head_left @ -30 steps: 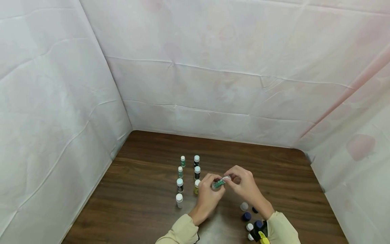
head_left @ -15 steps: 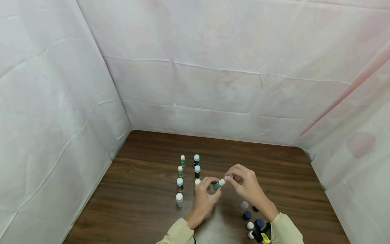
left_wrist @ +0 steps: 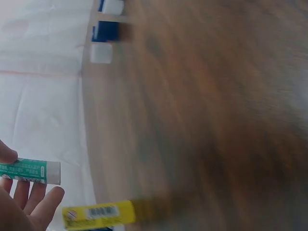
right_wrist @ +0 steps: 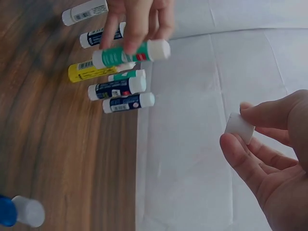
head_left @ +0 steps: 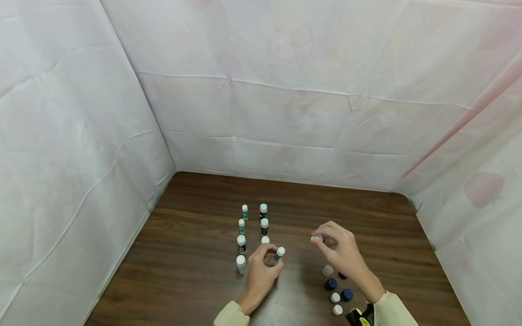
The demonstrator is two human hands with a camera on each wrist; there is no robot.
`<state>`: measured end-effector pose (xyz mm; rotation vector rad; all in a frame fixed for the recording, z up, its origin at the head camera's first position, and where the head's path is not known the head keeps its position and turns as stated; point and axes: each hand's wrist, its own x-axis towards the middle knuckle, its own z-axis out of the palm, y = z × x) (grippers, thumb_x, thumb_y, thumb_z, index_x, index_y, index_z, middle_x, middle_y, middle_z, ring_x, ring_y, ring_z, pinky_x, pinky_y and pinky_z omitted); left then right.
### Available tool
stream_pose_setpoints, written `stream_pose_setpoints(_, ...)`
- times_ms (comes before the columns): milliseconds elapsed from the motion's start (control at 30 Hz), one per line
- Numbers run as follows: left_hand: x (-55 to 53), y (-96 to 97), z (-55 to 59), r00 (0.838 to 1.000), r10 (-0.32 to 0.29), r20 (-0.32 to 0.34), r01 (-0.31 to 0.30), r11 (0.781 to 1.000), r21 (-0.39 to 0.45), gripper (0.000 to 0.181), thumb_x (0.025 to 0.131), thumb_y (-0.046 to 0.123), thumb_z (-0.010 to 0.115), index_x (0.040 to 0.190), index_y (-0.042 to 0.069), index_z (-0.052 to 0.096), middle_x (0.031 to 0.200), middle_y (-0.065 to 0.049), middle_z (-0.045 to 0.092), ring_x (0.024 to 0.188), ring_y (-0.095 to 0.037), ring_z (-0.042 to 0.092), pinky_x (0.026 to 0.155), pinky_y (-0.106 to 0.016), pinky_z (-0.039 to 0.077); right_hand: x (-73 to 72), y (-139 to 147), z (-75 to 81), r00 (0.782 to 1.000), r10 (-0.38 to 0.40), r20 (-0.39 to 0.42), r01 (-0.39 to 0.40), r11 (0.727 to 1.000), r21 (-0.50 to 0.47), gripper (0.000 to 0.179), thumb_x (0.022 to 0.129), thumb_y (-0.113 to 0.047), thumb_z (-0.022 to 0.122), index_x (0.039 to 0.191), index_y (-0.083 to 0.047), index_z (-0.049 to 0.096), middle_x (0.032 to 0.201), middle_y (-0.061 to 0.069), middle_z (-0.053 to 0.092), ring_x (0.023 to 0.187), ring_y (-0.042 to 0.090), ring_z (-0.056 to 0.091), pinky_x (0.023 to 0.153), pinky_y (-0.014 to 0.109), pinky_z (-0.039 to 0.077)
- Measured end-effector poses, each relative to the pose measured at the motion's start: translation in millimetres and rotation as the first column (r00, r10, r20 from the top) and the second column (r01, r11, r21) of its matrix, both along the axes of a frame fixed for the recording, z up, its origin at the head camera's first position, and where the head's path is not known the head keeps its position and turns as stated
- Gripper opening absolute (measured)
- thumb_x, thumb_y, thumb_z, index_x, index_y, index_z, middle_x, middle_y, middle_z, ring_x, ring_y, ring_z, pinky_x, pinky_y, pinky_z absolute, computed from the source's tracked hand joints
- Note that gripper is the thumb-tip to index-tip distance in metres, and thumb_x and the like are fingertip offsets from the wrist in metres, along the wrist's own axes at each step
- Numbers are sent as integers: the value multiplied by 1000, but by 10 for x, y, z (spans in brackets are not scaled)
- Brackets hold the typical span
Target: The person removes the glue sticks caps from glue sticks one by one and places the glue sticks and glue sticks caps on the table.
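Note:
My left hand [head_left: 261, 271] holds a green glue stick [left_wrist: 29, 171] between thumb and fingers, its white end [head_left: 280, 250] pointing up in the head view. Off to the right, my right hand [head_left: 344, 253] pinches a small white cap [right_wrist: 239, 128] between thumb and fingertips, well apart from the stick. Just beyond my left hand stands a yellow glue stick [right_wrist: 91, 72], mostly hidden in the head view. It heads a row with two dark blue glue sticks [head_left: 264, 227]. The left row has two small green sticks [head_left: 242, 226], a dark one [head_left: 241, 244] and a white one [head_left: 241, 265].
Loose caps lie on the brown wooden table [head_left: 195, 271] below my right hand: blue ones [head_left: 331, 284], white ones [head_left: 335, 297] and a translucent one [head_left: 327, 270]. A black and yellow object [head_left: 360, 317] shows beside the right sleeve. White cloth walls [head_left: 253, 113] border the table.
The cap has come away from the green glue stick, and my right hand has drawn it to the right. My left hand has moved left and down, turning the stick more upright.

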<state>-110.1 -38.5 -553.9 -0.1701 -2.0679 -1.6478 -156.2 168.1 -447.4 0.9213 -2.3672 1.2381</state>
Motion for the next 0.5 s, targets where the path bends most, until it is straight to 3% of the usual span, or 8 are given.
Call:
stream_pose_setpoints(100, 32, -54, -72, 998, 15, 61, -15, 1000, -1, 32, 66, -12, 71, 88, 9, 62, 89, -1, 63, 84, -17, 65, 68, -36, 57, 53, 87, -42, 1000, -26, 15, 26, 1000, -15, 20, 74, 3, 76, 87, -9, 69, 87, 0, 62, 70, 8, 59, 55, 18, 51)
stream_pose_setpoints(267, 82, -137, -185, 979, 32, 201, -31, 999, -9, 31, 67, -10, 67, 89, 10, 60, 88, 1, 61, 84, -16, 63, 69, -28, 56, 161, 235, -171, 996, -88, 30, 90, 995, -46, 25, 72, 8, 76, 88, -9, 68, 86, 2, 62, 67, 10, 59, 51, 20, 50)
stream_pose_setpoints(500, 118, -165, -301, 965, 44, 257, -35, 999, -39, 30, 67, -9, 66, 88, 9, 59, 86, -1, 60, 80, -16, 63, 71, -33, 56, 340, 460, -448, 961, -256, 103, 260, 965, -22, 31, 68, 10, 78, 89, -10, 67, 86, 2, 61, 67, 8, 56, 50, 20, 49)
